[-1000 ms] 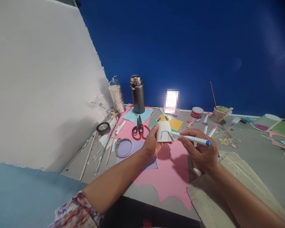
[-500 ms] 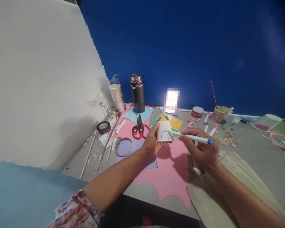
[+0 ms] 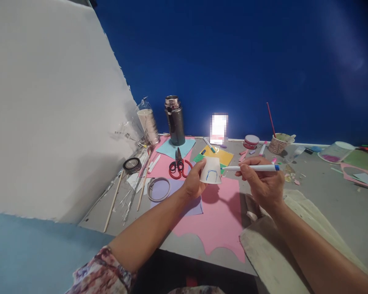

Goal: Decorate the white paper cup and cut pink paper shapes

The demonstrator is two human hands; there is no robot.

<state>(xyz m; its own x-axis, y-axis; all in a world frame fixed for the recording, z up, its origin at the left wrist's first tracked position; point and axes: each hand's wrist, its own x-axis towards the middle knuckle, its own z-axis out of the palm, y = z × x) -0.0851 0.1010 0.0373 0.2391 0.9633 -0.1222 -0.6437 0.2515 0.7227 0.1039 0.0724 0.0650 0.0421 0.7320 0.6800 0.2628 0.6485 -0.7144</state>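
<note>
A white paper cup [image 3: 209, 166], turned upside down, is held by my left hand [image 3: 195, 182] above a pink sheet [image 3: 222, 212]. Blue marker lines form an arch on the cup's near side. My right hand [image 3: 261, 184] grips a white felt-tip marker [image 3: 254, 168] with a blue end. The marker's tip points left, close to the cup's right edge; whether it touches cannot be told. Left of the cup lie red-handled scissors [image 3: 178, 164] and a ring of tape [image 3: 158, 189] on a purple sheet [image 3: 188, 196].
A dark steel flask [image 3: 174, 122] stands at the back beside stacked paper cups [image 3: 148, 124]. Black tape [image 3: 132, 164], wooden sticks [image 3: 113, 204] and wires lie left. At right are a cloth [image 3: 276, 241], a patterned cup [image 3: 281, 143] with a red stick, and paper scraps [image 3: 291, 175].
My right hand has drawn the marker back from the arch to the cup's right edge and levelled it. The arch's right side now reaches lower. The view has shifted slightly.
</note>
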